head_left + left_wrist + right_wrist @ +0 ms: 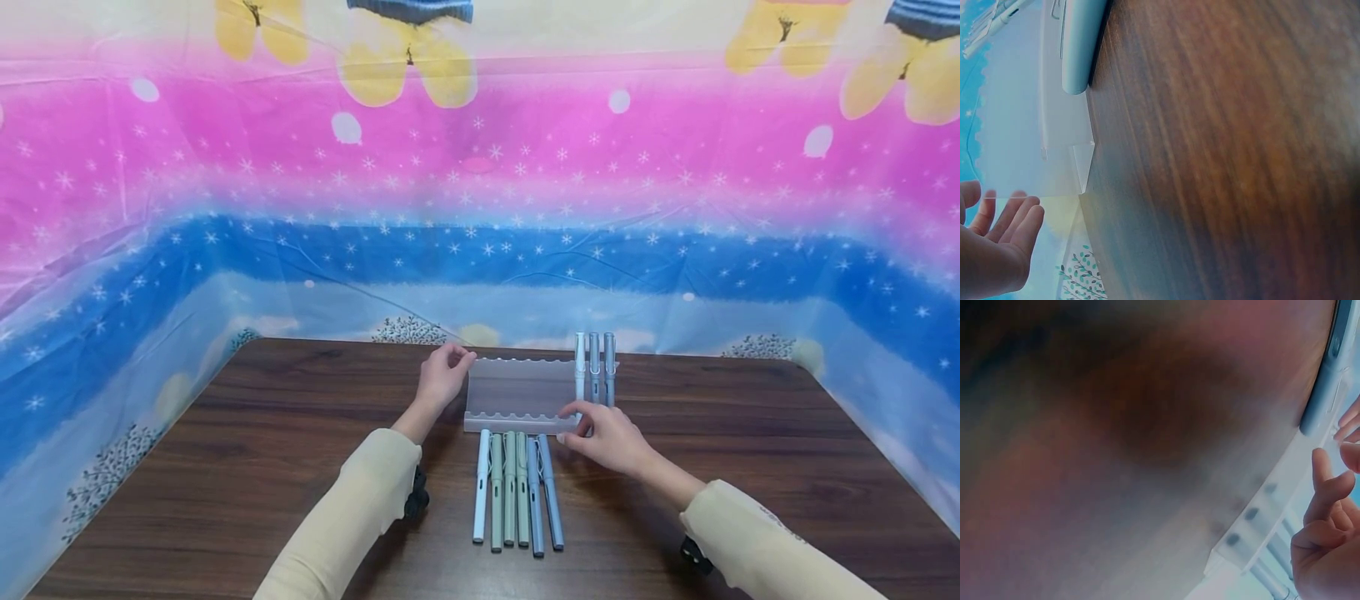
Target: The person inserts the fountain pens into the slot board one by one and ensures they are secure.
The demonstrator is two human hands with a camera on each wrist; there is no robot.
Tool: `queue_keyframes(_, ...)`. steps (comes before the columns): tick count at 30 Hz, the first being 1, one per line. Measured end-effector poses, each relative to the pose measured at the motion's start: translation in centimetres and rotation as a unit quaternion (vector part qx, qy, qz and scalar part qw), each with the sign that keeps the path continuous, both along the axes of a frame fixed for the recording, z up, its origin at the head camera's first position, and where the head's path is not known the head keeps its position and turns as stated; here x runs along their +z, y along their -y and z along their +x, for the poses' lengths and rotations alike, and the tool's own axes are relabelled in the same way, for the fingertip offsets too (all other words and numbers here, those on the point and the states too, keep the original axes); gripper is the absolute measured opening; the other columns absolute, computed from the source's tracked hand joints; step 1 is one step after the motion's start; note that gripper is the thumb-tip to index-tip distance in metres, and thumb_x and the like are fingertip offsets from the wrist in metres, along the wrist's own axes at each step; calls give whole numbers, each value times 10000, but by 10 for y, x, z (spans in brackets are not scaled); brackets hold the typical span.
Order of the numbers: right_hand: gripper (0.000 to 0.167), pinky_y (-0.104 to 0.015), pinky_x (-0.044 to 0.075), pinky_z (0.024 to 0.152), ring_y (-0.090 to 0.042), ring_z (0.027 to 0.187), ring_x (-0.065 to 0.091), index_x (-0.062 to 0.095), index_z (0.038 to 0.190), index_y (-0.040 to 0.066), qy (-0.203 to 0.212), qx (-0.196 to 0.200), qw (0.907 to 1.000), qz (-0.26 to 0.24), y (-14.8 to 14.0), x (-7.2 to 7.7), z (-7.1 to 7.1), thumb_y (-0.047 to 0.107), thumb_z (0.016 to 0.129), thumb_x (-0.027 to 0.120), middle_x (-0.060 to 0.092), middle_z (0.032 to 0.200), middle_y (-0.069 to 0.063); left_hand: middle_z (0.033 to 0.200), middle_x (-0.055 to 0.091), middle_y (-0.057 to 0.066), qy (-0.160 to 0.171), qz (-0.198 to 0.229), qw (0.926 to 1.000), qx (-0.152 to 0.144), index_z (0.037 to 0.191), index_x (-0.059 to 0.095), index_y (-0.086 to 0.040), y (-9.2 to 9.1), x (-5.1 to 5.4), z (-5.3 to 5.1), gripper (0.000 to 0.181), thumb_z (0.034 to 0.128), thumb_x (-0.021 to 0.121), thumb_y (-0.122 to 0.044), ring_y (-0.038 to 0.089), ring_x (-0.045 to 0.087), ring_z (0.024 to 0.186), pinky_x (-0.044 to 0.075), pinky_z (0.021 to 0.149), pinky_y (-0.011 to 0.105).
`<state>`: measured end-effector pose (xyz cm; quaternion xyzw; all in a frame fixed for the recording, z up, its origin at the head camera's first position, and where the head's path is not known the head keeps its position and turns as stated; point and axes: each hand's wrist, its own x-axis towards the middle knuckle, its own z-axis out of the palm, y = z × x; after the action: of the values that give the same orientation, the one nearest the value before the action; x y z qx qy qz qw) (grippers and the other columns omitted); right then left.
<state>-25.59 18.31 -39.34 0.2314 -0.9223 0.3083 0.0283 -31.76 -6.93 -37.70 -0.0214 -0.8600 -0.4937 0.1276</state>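
Observation:
A frosted clear pen rack (517, 392) with scalloped edges stands tilted on the table. My left hand (444, 375) pinches its upper left edge; in the left wrist view some fingertips show behind the plastic. Three capped pens stand side by side at the rack's right end: a whitish pen (580, 358) and two blue-grey pens (609, 367). My right hand (607, 437) is at the front lip below them, thumb and forefinger apart with nothing visible between them. In front of the rack lie several pens: a pale pen (481, 492), green pens (510, 492) and blue pens (536, 500).
The dark wooden table (300, 467) carries the rack and pens. A patterned cloth (480, 242) hangs behind the table and along both sides.

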Motion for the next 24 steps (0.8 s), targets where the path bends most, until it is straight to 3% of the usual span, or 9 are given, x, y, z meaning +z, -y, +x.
queue_keyframes(14,310,-274,395,453,-98,515,491,572,1059,95,485,-81,9988,-50,8,-3,9,220,788,657,543,638,79,892,603,98,-9,11,10000,12,880,586,-33,0,-1,0,176,872,554,-206,243,541,829,421,730,371)
queue_keyframes(24,326,-280,388,446,-98,522,474,582,1030,107,434,-249,9984,245,16,-5,12,278,768,671,521,627,70,904,609,105,-23,-19,10000,-10,891,592,-27,0,-1,-2,185,873,553,-207,248,543,857,416,753,374)
